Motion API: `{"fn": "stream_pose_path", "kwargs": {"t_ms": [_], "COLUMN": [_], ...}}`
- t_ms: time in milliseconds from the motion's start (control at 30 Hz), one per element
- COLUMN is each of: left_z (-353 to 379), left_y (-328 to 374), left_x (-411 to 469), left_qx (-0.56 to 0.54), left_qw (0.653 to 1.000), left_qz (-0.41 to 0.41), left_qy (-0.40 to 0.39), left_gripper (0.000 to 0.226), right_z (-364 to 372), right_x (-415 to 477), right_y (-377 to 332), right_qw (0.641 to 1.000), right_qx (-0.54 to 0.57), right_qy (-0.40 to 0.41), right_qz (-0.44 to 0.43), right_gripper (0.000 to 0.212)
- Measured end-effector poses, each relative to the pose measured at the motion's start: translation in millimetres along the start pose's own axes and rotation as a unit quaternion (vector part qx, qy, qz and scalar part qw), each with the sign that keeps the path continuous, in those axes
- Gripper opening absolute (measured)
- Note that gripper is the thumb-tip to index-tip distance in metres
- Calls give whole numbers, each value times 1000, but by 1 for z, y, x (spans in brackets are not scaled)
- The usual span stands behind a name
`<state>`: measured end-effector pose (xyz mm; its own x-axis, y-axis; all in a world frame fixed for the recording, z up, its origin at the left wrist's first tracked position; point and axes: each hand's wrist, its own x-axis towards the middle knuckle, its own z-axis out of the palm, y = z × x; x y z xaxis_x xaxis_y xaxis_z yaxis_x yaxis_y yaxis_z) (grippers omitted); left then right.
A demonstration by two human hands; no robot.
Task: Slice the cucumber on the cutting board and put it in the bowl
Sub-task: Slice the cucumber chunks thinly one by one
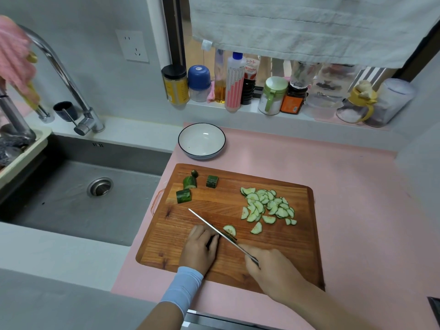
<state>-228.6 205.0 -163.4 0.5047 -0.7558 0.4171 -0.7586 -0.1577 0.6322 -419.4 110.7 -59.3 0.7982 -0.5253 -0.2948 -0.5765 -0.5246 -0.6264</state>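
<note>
At the near side of the cutting board (297, 248), your left hand (200, 248) curls over the cucumber piece (229, 231) and your right hand (269, 265) grips the knife (209, 225). Keep knuckles leading the blade and cuts even; 3 chunks (183, 196) wait far-left, slices (266, 206) lie right, and the bowl (202, 129) beyond holds nothing.

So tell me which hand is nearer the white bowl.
Left. The left hand holds a cucumber piece on the cutting board, in line with the white bowl; the right hand, gripping the knife, lies farther right and nearer the person.
</note>
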Motion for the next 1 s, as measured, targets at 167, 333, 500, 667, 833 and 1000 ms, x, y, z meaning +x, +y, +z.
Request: {"fn": "stream_pose_path", "kwargs": {"t_ms": [167,333,500,667,833,1000], "left_z": [2,2,1,0,-2,-1], "left_y": [-1,-1,0,1,2,0], "left_x": [1,0,-2,0,1,-2], "left_qx": [-6,3,4,11,5,3], "left_qw": [1000,1000,1000,1000,1000,1000], "left_qz": [4,5,4,1,-7,-9], "left_qy": [9,6,-3,-6,4,3], "left_gripper": [7,11,11,15,18,14], "right_z": [-2,13,15,18,17,10], "right_x": [12,41,51,45,27,12], "right_y": [-9,-17,-24,-22,-23,-17], "right_qw": [1000,1000,1000,1000,999,999], "right_qx": [28,13,-8,-10,-24,-20], "right_qy": [-5,-8,-9,14,43,35], "right_qz": [-4,12,17,13,-3,-18], "right_gripper": [39,27,28,38,42,41]}}
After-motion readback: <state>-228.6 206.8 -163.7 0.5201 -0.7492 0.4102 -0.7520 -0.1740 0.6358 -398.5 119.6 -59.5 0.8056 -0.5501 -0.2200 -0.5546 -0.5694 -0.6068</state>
